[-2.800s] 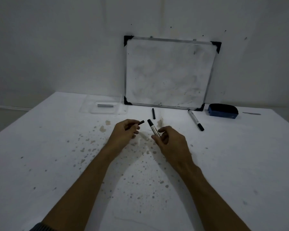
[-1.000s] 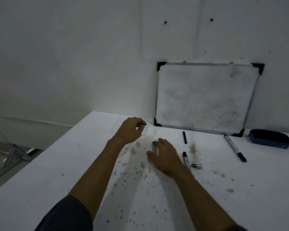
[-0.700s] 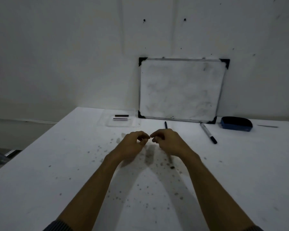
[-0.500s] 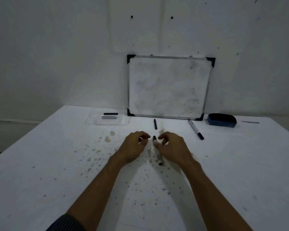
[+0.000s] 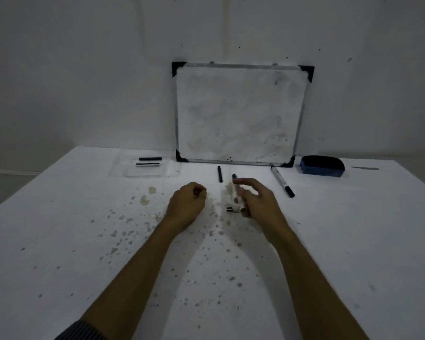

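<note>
My right hand (image 5: 260,204) grips a whiteboard marker (image 5: 236,196), blurred by motion, with its black tip pointing away from me and its blunt end just above the table. My left hand (image 5: 185,207) rests on the table a short way left of it. Its fingers are curled into a fist and I see nothing in it. A short black stick-like piece (image 5: 219,174) lies just beyond the hands. A smudged whiteboard (image 5: 238,114) leans against the wall at the back.
A second marker (image 5: 281,181) lies right of my right hand, with a blue eraser (image 5: 322,165) behind it. A clear shallow tray (image 5: 133,171) at back left holds two dark sticks (image 5: 149,161). Brownish stains speckle the white table (image 5: 59,241).
Half a second ago the marker lay on the table between my hands. My right hand has now picked it up. My left hand has closed into a fist.
</note>
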Available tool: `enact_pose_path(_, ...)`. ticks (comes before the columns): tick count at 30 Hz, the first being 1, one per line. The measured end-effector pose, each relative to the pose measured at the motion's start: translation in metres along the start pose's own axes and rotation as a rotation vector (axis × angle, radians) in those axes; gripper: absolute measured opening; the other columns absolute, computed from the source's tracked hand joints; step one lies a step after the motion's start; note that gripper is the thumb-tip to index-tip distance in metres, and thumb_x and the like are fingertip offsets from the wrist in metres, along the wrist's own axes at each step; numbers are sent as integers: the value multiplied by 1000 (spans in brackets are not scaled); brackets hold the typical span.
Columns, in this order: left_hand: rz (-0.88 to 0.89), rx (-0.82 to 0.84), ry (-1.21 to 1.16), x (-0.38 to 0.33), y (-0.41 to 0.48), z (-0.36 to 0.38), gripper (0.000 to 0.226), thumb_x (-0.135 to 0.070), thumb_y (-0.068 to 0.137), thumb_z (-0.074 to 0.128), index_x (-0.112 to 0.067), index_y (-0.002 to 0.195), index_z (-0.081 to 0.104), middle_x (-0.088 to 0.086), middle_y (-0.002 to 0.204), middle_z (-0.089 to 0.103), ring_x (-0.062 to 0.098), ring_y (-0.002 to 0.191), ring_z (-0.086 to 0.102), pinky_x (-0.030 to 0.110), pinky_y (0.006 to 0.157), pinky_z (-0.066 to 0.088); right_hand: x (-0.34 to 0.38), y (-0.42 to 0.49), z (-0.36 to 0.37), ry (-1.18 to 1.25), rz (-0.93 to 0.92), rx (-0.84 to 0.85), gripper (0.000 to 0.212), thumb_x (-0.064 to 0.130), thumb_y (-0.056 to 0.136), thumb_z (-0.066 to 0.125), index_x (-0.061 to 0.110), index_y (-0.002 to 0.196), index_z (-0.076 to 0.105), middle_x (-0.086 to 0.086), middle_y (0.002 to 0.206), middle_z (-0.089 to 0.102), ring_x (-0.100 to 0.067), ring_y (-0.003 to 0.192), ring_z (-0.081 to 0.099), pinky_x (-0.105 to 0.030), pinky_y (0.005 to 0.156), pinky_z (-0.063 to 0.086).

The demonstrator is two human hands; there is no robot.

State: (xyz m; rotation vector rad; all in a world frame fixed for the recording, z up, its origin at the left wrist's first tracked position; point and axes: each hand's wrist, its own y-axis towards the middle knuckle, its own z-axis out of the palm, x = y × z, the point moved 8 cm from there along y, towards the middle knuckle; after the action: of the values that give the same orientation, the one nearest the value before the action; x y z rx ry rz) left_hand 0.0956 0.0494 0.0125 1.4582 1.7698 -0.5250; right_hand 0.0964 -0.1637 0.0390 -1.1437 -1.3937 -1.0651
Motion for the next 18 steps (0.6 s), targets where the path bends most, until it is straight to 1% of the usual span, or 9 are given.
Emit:
enact_pose_path(2,-86,-4,51,-4,18,3,24,-36,98,60,-17,108,71,-2,98,71,19,91,67,34,85,56,-1,0,-10,243,23,30,24,16,104,54,21,111,76,-6,90,72,-17,80,65,-23,63,55)
enact_pose_path(4,-99,-25,83,-13,40,9,25,-37,94,64,-17,103,74,2,100,75,23,92,70,37,85,58,-9,1,-17,367,25,32,23,15,102,58,21,113,78,-4,95,75,-19,84,66,-29,71,55)
enact_pose_path(6,-111,-52,91,-21,62,16,23,-35,93,66,-17,101,76,5,105,77,25,96,71,31,81,55,-15,1,-22,376,5,21,23,18,99,64,24,117,76,-7,96,76,-23,82,64,-36,77,51)
enact_pose_path(7,-127,-61,102,-23,73,19,25,-38,93,66,-16,100,77,6,106,77,25,96,71,29,77,52,-15,1,-23,365,-12,17,25,19,98,67,27,121,74,-11,97,77,-24,81,63,-36,75,50)
enact_pose_path(10,-196,-93,185,-24,95,25,54,-64,85,63,-14,99,75,6,101,77,28,92,71,29,68,48,-14,3,-23,306,-63,-3,40,23,95,71,35,132,61,-18,96,78,-21,73,66,-31,68,53)
enact_pose_path(11,-219,-110,217,-24,99,25,61,-70,80,63,-13,100,73,6,101,75,29,92,71,30,68,49,-14,4,-22,304,-65,-17,42,23,95,71,34,133,57,-18,94,79,-21,73,68,-29,68,55)
enact_pose_path(12,-229,-128,246,-26,101,26,64,-71,77,67,-12,101,70,6,102,74,30,94,71,31,69,49,-16,5,-23,315,-52,-39,42,23,94,72,31,132,54,-18,94,79,-21,73,69,-29,69,56)
enact_pose_path(15,-241,-148,292,-32,106,28,53,-55,74,81,-13,101,67,7,103,72,30,97,71,32,71,51,-27,11,-27,370,65,-118,40,27,92,74,23,122,49,-9,87,80,-19,69,68,-28,59,53)
enact_pose_path(18,-263,-161,261,-28,105,28,37,-43,77,81,-15,100,73,7,102,76,27,94,72,33,74,55,-34,15,-30,411,127,-143,33,31,93,73,22,115,50,-3,75,77,-15,61,64,-27,52,45)
